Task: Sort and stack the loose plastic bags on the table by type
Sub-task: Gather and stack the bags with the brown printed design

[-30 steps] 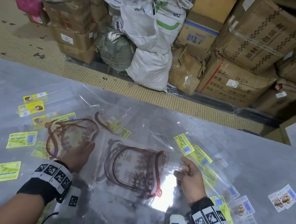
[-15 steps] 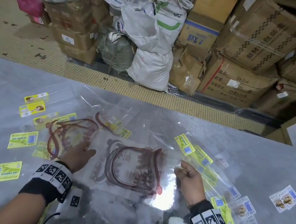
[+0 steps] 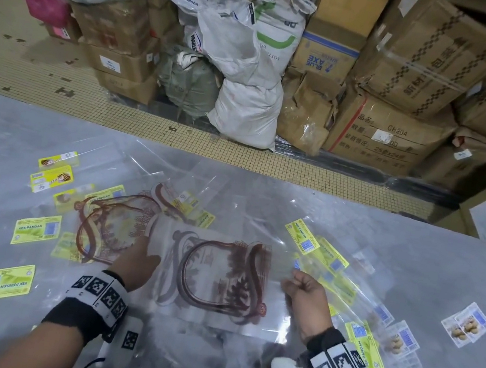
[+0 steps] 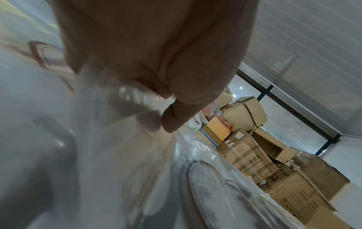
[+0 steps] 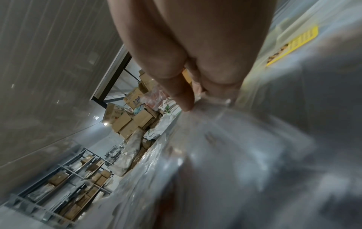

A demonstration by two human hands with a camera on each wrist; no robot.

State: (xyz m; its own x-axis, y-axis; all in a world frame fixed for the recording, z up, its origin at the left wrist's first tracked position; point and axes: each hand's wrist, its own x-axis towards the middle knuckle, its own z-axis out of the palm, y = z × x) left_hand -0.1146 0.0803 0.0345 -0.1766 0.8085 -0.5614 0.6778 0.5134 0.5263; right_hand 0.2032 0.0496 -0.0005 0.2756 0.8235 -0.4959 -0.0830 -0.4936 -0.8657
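The brown-printed bag [image 3: 215,277] lies low in the centre of the head view, held just off the table [image 3: 442,276] between the 2 hands, its long axis running left to right across the frame. The left hand [image 3: 137,262] has its edge at the left: its fingers are tucked under the film and hidden there, and the left wrist view shows them curled at the plastic, so it is grasping that edge. The right hand [image 3: 303,290] pinches the opposite edge, thumb against curled fingers, as the right wrist view shows. A second brown-printed bag [image 3: 112,227] lies flat to the left of centre, partly under the held one and just beyond the left hand. That is the relation the next move turns on: the matching bag sits to the left of the grip, on the left hand's side, so stacking by type would likely mean carrying the held bag leftward and squaring its edges over the other. Yellow-labelled bags [image 3: 317,248] are strewn at the right and more at the left of the frame, unsorted.

Against the frame 1 second earlier, the held bag has slid a little left and turned, its left edge now overlapping the second bag more, and the left hand has moved from on top of that bag to the held bag's edge.
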